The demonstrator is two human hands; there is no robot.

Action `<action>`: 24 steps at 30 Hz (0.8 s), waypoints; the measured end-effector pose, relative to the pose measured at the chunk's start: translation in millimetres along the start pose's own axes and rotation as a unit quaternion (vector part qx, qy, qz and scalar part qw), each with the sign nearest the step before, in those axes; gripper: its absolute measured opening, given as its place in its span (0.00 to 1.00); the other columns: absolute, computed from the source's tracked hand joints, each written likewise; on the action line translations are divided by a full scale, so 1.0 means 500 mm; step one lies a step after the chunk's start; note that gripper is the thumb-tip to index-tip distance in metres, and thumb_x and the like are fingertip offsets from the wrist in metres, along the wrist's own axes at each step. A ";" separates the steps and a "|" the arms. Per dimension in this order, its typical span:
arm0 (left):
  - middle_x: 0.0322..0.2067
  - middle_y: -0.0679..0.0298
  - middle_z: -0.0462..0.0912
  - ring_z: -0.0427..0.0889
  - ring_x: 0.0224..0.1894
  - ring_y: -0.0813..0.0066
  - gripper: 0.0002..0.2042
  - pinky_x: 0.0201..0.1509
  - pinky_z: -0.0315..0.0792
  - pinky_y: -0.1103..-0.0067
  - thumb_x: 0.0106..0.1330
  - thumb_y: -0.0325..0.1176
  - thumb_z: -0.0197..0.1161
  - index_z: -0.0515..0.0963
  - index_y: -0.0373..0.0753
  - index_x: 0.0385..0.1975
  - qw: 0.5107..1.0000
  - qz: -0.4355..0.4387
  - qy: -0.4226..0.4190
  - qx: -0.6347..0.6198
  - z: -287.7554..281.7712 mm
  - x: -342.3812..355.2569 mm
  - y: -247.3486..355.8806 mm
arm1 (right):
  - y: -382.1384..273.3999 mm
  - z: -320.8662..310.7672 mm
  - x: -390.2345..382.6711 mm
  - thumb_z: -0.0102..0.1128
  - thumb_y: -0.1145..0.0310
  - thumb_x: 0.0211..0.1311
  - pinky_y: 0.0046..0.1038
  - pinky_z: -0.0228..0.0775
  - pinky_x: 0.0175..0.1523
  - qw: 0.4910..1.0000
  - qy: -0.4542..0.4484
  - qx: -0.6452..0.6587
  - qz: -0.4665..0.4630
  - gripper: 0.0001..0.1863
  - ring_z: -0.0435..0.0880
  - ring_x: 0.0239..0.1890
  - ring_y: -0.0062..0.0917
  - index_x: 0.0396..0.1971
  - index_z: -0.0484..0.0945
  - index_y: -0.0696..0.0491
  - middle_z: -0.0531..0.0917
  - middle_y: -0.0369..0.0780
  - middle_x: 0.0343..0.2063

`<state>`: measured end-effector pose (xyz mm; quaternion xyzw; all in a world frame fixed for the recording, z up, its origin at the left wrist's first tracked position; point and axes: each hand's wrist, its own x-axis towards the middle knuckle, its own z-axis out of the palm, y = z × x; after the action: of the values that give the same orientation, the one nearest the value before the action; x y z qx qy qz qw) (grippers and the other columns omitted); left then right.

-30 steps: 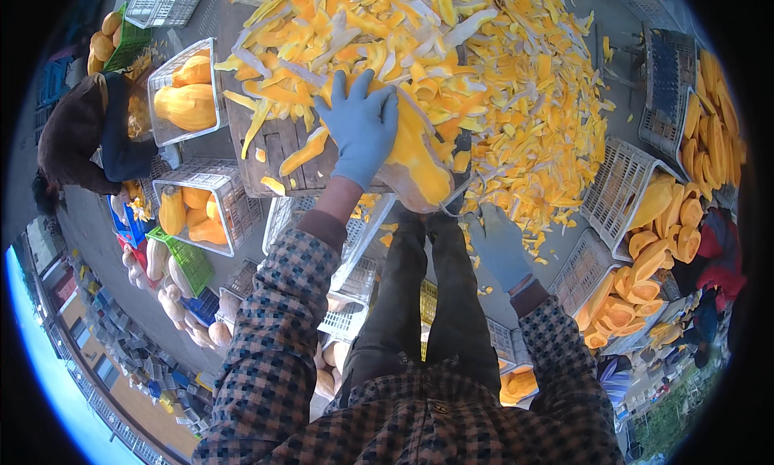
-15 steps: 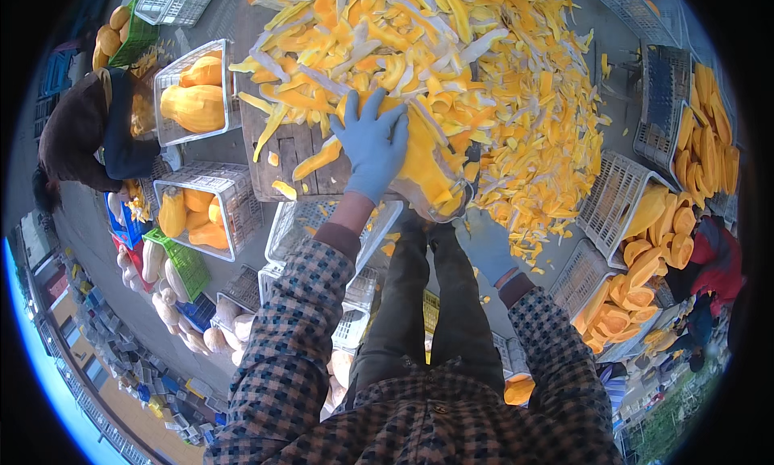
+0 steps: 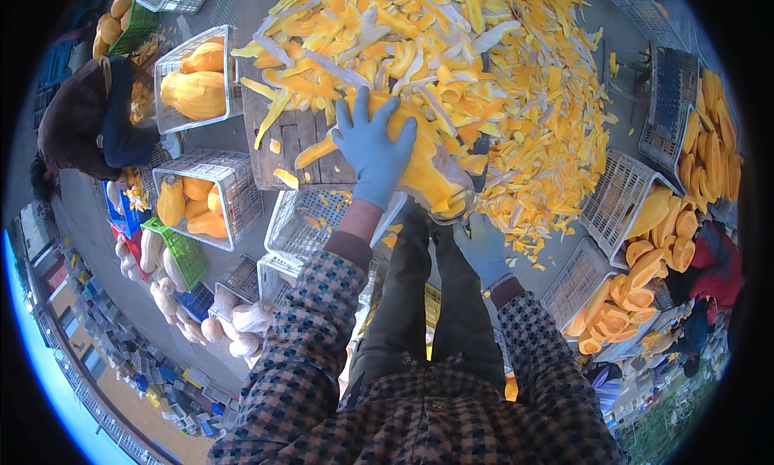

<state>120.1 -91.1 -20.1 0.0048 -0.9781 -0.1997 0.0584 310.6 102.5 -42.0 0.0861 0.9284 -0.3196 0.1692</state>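
A partly peeled butternut squash (image 3: 431, 179) lies slanted at the near edge of a wooden board (image 3: 310, 147), orange flesh showing with some pale skin along its right side. My left hand (image 3: 375, 151), in a blue glove, presses on its far-left part with fingers spread. Beside the near end is my right hand (image 3: 485, 251), also gloved in blue, its fingers curled and partly hidden. From it a thin metal edge, apparently a peeler (image 3: 461, 209), touches the squash's end. Orange and pale peel strips (image 3: 387, 42) cover most of the board around my left hand.
A large heap of peelings (image 3: 548, 126) spreads to the right. White crates of peeled squash (image 3: 193, 94) stand at left; further crates at right hold cut squash (image 3: 637, 292). Unpeeled squash (image 3: 250, 316) lie lower left. A person (image 3: 81, 126) bends over at left; another in red (image 3: 717, 259) is at right.
My left hand's fingers have spread wider on the squash. My right hand has moved slightly nearer my body, with the metal edge now at the squash's near end. The view has shifted a little.
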 end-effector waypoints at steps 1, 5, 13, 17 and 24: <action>0.65 0.57 0.71 0.60 0.70 0.41 0.20 0.68 0.56 0.49 0.57 0.50 0.71 0.84 0.55 0.50 1.000 -0.003 -0.005 0.005 0.000 0.001 0.003 | -0.003 0.000 0.000 0.65 0.55 0.61 0.46 0.76 0.36 0.999 -0.026 -0.001 0.024 0.16 0.83 0.31 0.46 0.33 0.74 0.52 0.82 0.46 0.30; 0.65 0.57 0.72 0.60 0.70 0.42 0.19 0.68 0.55 0.49 0.58 0.50 0.70 0.85 0.56 0.50 0.999 -0.006 -0.030 0.034 0.011 0.011 0.016 | 0.022 -0.034 -0.040 0.63 0.56 0.62 0.45 0.75 0.39 0.999 -0.054 0.007 0.001 0.17 0.83 0.32 0.47 0.33 0.74 0.56 0.82 0.48 0.29; 0.67 0.57 0.69 0.59 0.71 0.41 0.20 0.66 0.55 0.45 0.59 0.50 0.69 0.84 0.57 0.52 0.999 0.007 -0.026 0.027 0.005 0.004 0.006 | 0.114 -0.126 -0.135 0.61 0.61 0.64 0.43 0.76 0.44 0.975 -0.133 0.005 0.175 0.16 0.86 0.41 0.45 0.43 0.79 0.58 0.85 0.50 0.39; 0.68 0.57 0.69 0.57 0.72 0.40 0.17 0.65 0.55 0.45 0.61 0.47 0.67 0.84 0.58 0.51 0.998 -0.018 -0.019 0.049 0.007 -0.008 0.016 | 0.044 -0.107 0.007 0.59 0.59 0.66 0.44 0.76 0.47 0.989 -0.024 0.139 0.053 0.18 0.84 0.42 0.48 0.48 0.79 0.56 0.84 0.49 0.43; 0.66 0.58 0.71 0.57 0.72 0.41 0.13 0.67 0.54 0.45 0.65 0.42 0.65 0.85 0.58 0.48 0.997 -0.071 0.035 0.016 0.027 -0.017 0.014 | -0.010 -0.066 0.139 0.59 0.55 0.66 0.44 0.77 0.43 0.992 -0.064 -0.028 -0.103 0.19 0.84 0.38 0.47 0.50 0.79 0.52 0.82 0.49 0.37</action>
<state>126.9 -78.9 -30.7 0.0819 -0.9757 -0.1877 0.0783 236.4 122.7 -40.5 -0.0359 0.9282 -0.3136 0.1971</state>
